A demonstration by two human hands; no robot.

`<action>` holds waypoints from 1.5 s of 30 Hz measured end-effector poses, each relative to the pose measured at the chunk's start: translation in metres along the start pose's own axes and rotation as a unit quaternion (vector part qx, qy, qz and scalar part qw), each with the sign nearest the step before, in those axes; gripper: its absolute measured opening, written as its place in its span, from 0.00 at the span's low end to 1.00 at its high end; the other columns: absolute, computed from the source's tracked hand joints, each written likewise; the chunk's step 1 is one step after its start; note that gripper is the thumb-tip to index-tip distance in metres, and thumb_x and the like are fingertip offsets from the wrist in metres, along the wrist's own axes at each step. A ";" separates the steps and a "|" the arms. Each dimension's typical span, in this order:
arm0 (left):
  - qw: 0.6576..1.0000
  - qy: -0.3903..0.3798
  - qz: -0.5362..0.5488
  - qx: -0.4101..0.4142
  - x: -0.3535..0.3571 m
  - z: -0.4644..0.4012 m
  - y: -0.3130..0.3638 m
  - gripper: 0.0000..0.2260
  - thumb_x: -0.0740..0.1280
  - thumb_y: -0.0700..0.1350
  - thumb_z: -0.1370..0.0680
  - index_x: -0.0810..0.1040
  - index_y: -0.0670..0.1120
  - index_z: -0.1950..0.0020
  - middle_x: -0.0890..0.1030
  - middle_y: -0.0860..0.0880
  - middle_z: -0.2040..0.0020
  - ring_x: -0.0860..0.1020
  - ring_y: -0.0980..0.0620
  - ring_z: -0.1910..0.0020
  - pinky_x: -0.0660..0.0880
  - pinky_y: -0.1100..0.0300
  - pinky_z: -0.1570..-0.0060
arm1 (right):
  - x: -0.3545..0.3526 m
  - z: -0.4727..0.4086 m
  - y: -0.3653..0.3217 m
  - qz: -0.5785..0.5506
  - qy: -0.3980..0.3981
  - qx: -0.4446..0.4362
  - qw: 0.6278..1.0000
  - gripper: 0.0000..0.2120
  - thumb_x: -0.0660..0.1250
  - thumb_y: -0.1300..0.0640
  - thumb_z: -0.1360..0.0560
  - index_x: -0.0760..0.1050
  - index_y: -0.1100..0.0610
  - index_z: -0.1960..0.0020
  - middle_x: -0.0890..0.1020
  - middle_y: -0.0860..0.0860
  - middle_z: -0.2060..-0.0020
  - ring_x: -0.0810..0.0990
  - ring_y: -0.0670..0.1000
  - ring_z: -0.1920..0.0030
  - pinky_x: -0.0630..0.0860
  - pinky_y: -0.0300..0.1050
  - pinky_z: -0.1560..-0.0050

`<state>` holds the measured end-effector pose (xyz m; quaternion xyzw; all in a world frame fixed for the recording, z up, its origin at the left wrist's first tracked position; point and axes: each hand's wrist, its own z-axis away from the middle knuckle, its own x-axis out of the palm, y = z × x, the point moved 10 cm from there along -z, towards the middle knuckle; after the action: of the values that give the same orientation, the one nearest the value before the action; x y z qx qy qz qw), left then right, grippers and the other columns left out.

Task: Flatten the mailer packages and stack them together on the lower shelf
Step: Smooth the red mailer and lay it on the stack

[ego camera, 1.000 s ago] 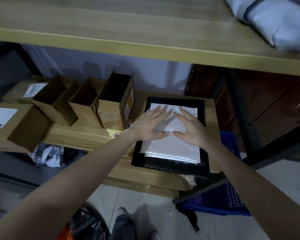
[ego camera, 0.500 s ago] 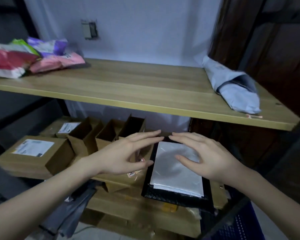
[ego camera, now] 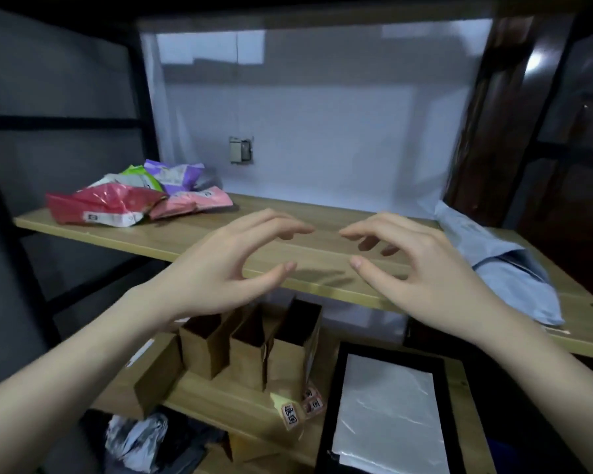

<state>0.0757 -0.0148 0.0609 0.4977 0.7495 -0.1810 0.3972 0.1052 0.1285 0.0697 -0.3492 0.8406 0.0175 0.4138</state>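
Observation:
A flat white mailer (ego camera: pixel 387 415) lies on a black mailer (ego camera: pixel 329 415) on the lower shelf (ego camera: pixel 220 398), at the lower right. My left hand (ego camera: pixel 226 268) and my right hand (ego camera: pixel 408 268) hover in front of the upper shelf (ego camera: pixel 185 239), fingers spread and curled, holding nothing. A crumpled pale grey-blue mailer (ego camera: pixel 504 265) rests on the right end of the upper shelf, just right of my right hand. A pile of red, pink, purple and green mailers (ego camera: pixel 134 196) sits at the upper shelf's left end.
Open brown cardboard boxes (ego camera: pixel 254 343) stand in a row on the lower shelf, left of the flat mailers. Crumpled grey plastic (ego camera: pixel 137 439) lies below that shelf. A black shelf frame (ego camera: pixel 144 97) rises at left, a dark wooden door (ego camera: pixel 500 107) at right.
Both hands have lifted off the white mailer on the lower shelf and risen to the upper shelf's height. My view has tilted upward.

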 end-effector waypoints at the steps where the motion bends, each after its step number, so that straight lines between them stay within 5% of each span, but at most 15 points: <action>1: 1.000 0.011 -0.008 -0.008 -0.008 0.000 -0.009 0.17 0.61 0.51 0.22 0.72 0.51 0.34 0.74 0.57 0.41 0.73 0.61 0.41 0.69 0.66 0.42 | 0.003 -0.010 -0.001 -0.007 0.003 0.002 1.000 0.12 0.64 0.48 0.26 0.76 0.47 0.44 0.78 0.40 0.53 0.77 0.41 0.51 0.73 0.37 0.50; 9: 0.990 0.089 -0.080 -0.074 -0.064 0.017 -0.109 0.12 0.61 0.48 0.23 0.78 0.49 0.42 0.77 0.56 0.44 0.75 0.56 0.42 0.73 0.55 0.44 | 0.056 -0.101 -0.015 -0.016 -0.030 -0.021 0.999 0.10 0.65 0.50 0.25 0.76 0.46 0.44 0.77 0.39 0.53 0.75 0.41 0.52 0.71 0.37 0.48; 17: 0.922 0.090 -0.226 -0.300 -0.100 0.056 -0.252 0.26 0.68 0.57 0.27 0.70 0.49 0.32 0.74 0.49 0.35 0.71 0.47 0.36 0.70 0.52 0.43 | 0.110 -0.174 -0.025 0.020 -0.065 -0.053 0.996 0.10 0.62 0.49 0.24 0.75 0.46 0.44 0.76 0.40 0.51 0.75 0.41 0.51 0.73 0.46 0.46; 21: 0.892 0.085 -0.259 -0.359 -0.106 0.062 -0.283 0.16 0.68 0.58 0.28 0.78 0.52 0.44 0.81 0.51 0.46 0.78 0.47 0.47 0.71 0.56 0.58 | 0.124 -0.191 -0.016 0.030 -0.075 -0.056 0.995 0.10 0.62 0.52 0.24 0.75 0.47 0.43 0.77 0.42 0.50 0.76 0.44 0.49 0.73 0.49 0.45; 28: 0.931 0.282 -0.103 -0.208 -0.155 0.028 -0.234 0.06 0.66 0.45 0.22 0.78 0.48 0.47 0.80 0.58 0.55 0.77 0.59 0.54 0.73 0.64 0.53 | 0.124 -0.209 -0.004 0.026 -0.052 -0.063 0.996 0.16 0.59 0.47 0.24 0.73 0.49 0.39 0.76 0.41 0.45 0.73 0.42 0.43 0.71 0.44 0.42; 32: 0.968 0.184 0.045 -0.167 -0.124 -0.019 -0.208 0.09 0.65 0.48 0.22 0.77 0.51 0.43 0.81 0.57 0.57 0.80 0.58 0.58 0.77 0.61 0.56 | 0.116 -0.215 -0.004 0.004 -0.022 -0.061 0.998 0.22 0.57 0.40 0.23 0.67 0.49 0.33 0.72 0.40 0.40 0.68 0.39 0.37 0.63 0.33 0.39; 36: 0.976 0.139 0.112 -0.124 -0.083 -0.055 -0.186 0.14 0.66 0.52 0.25 0.74 0.54 0.40 0.81 0.54 0.64 0.78 0.56 0.66 0.75 0.63 0.63 | 0.107 -0.218 0.017 -0.067 -0.013 0.007 0.998 0.13 0.63 0.40 0.27 0.77 0.47 0.49 0.82 0.43 0.58 0.79 0.41 0.55 0.72 0.35 0.52; 40: 0.969 0.152 0.123 -0.152 -0.061 -0.072 -0.194 0.18 0.58 0.59 0.24 0.72 0.54 0.38 0.83 0.54 0.55 0.80 0.59 0.53 0.74 0.61 0.49 | 0.085 -0.208 0.056 -0.128 0.039 0.059 0.989 0.09 0.68 0.50 0.27 0.79 0.54 0.63 0.82 0.55 0.68 0.77 0.53 0.67 0.74 0.50 0.60; 43: 0.947 0.165 0.130 -0.241 -0.050 -0.073 -0.229 0.22 0.51 0.59 0.20 0.75 0.50 0.36 0.80 0.54 0.41 0.74 0.57 0.39 0.68 0.56 0.36 | 0.050 -0.192 0.093 -0.139 0.126 0.114 0.976 0.09 0.69 0.54 0.27 0.77 0.51 0.66 0.81 0.48 0.70 0.75 0.42 0.68 0.71 0.41 0.62; 45: 0.933 0.155 0.162 -0.282 -0.036 -0.073 -0.248 0.21 0.52 0.58 0.19 0.77 0.48 0.40 0.79 0.52 0.41 0.75 0.55 0.40 0.68 0.57 0.37 | 0.034 -0.182 0.114 -0.139 0.163 0.147 0.966 0.10 0.68 0.54 0.26 0.75 0.50 0.66 0.80 0.45 0.72 0.75 0.41 0.69 0.70 0.39 0.60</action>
<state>-0.1686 -0.0966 0.1033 0.5018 0.7314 0.1836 0.4238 -0.1017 0.1373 0.1351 -0.3962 0.8330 -0.2213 0.3165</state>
